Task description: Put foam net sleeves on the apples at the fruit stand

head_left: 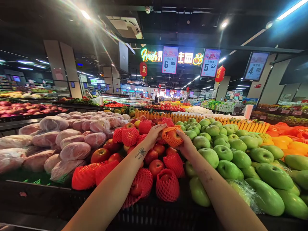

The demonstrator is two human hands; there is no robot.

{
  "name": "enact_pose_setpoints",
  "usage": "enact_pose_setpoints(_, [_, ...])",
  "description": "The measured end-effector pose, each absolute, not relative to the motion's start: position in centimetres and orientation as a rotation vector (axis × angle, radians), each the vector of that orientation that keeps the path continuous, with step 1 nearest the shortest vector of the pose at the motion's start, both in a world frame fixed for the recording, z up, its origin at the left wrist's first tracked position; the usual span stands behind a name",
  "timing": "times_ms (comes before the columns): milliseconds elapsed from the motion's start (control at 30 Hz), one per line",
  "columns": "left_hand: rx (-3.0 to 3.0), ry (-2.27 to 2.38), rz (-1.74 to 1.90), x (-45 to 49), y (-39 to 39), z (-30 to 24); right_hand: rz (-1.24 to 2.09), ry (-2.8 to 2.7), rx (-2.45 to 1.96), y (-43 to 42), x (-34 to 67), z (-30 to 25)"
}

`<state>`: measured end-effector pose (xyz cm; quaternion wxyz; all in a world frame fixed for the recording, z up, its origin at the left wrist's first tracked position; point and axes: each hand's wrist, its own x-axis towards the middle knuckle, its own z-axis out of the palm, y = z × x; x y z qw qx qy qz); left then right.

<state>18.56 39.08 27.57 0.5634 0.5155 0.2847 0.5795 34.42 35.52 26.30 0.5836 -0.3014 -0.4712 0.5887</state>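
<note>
Both hands meet over a pile of red apples. Between them is an apple in an orange foam net, its bare reddish-yellow skin showing on the right side. My right hand grips it from the right, thumb near the top. At the apple's left side, my left hand is closed against it, with some fingertips hidden behind the net. Around my hands lie loose red apples and others in red foam nets. Another red foam net shows just beyond the held apple.
Green apples are heaped on the right, with oranges farther over. Plastic-wrapped pinkish produce fills the left. A low yellow picket fence runs behind. Price signs hang overhead. The black display edge is nearest me.
</note>
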Motion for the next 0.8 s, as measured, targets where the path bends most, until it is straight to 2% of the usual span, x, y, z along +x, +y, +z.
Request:
enact_pose_setpoints(533, [1.466, 0.703, 1.3, 18.1, 38.2, 27.9, 1.414, -0.898, -0.57, 35.8, 34.5, 26.6])
enact_pose_setpoints(800, [1.478, 0.5, 1.159, 18.1, 37.6, 28.2, 1.324, -0.922, -0.544, 35.7, 34.7, 27.0])
